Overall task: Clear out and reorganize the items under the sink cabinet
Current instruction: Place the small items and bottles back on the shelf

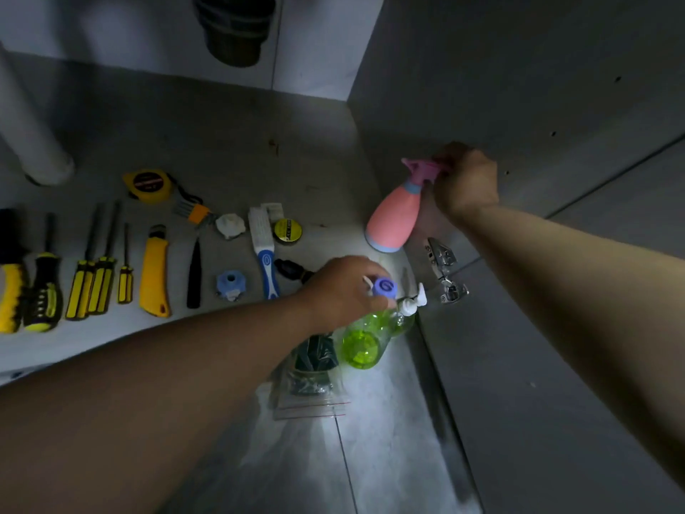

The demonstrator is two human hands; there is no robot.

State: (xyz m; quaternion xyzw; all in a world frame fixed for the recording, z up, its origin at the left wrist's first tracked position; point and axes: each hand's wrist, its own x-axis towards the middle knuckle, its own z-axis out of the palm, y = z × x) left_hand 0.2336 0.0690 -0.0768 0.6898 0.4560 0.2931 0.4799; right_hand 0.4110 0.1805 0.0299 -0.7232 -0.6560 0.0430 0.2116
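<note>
My right hand grips the pink trigger head of a pink spray bottle with a blue base, held tilted beside the cabinet's right wall. My left hand holds the purple-capped top of a clear green bottle at the cabinet's front right corner. A second green pump bottle with a white pump stands just right of it. Tools lie in a row on the cabinet floor.
Yellow-handled screwdrivers, a yellow utility knife, a tape measure, a blue-white brush and small parts lie left. A zip bag sits on the floor tiles. A white pipe stands far left. A door hinge is at right.
</note>
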